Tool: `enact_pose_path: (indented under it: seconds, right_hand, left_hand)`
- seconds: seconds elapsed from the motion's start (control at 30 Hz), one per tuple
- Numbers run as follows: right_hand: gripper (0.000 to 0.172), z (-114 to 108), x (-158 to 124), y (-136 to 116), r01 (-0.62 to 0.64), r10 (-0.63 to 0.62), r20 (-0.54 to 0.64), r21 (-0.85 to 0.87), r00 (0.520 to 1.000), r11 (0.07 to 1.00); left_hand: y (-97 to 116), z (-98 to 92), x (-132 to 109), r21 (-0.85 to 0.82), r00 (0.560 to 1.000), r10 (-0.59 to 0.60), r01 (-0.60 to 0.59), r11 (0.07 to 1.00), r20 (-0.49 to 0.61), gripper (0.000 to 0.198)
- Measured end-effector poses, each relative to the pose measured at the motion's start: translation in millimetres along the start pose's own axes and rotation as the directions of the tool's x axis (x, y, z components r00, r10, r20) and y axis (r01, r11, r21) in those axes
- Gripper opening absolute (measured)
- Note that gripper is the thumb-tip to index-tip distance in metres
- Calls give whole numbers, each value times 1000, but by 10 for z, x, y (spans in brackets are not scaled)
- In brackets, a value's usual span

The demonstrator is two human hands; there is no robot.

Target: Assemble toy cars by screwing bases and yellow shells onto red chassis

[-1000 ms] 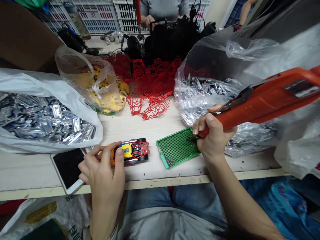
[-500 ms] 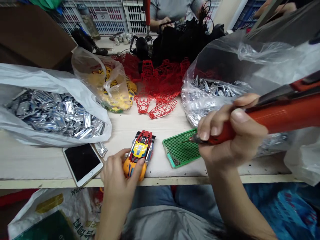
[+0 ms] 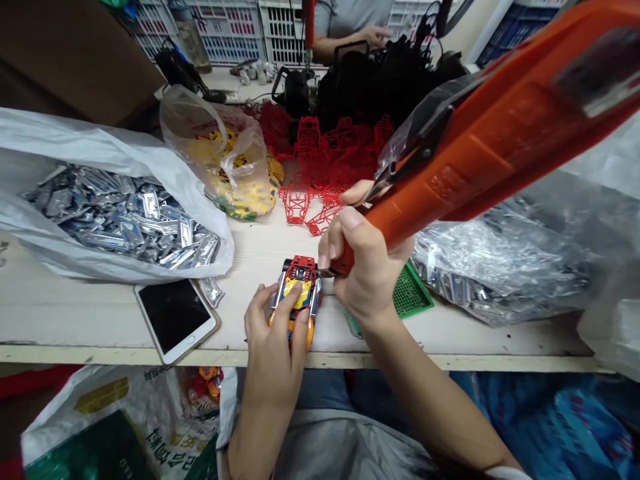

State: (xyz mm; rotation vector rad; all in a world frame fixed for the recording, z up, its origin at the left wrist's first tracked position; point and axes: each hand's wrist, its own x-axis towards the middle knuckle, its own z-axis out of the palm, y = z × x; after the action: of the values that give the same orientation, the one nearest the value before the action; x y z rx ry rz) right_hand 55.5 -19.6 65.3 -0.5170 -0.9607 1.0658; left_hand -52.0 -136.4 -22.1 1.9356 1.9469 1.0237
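A small toy car [image 3: 299,288] with a yellow and orange body and a red cage frame lies on the pale table near its front edge. My left hand [image 3: 276,333] is closed around the car's near end. My right hand [image 3: 363,263] grips the barrel of a large orange electric screwdriver [image 3: 480,140], whose tip sits right beside the car's far right side. The green perforated tray [image 3: 413,295] lies just to the right, partly hidden behind my right hand.
A phone [image 3: 176,318] lies at the table edge. A white bag of silver packets [image 3: 120,220] is at left, a clear bag of yellow parts [image 3: 235,173] and red frames [image 3: 325,167] behind, another bag of silver packets [image 3: 500,260] at right. Another person's hand [image 3: 367,33] works opposite.
My right hand brought the screwdriver left from the green tray to the car. My left hand turned the car lengthwise and drew it closer; the view shifted left.
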Motion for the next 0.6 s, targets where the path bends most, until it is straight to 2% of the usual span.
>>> enact_pose_path:
  seconds: [0.1, 0.2, 0.33, 0.47, 0.6]
  right_hand:
    - [19, 18, -12, -15, -35, 34, -19, -39, 999, 999]
    - [16, 22, -30, -26, -30, 30, -23, -6, 999, 1000]
    - [15, 18, -43, -3, -58, 59, 19, -13, 998, 998]
    - [21, 66, 8, 44, -130, 138, 97, -91, 986, 987]
    - [32, 160, 69, 81, -151, 172, 230, -109, 958, 983]
  left_hand:
    - [26, 8, 2, -5, 1000, -10, 10, 1000, 0, 43]
    - [38, 5, 0, -6, 1000, -15, 15, 1000, -4, 44]
    - [37, 6, -8, -3, 1000, -10, 10, 1000, -7, 45]
    - [45, 8, -6, -13, 1000, -17, 17, 1000, 10, 43]
    - [64, 16, -5, -33, 999, -53, 53, 998, 12, 40]
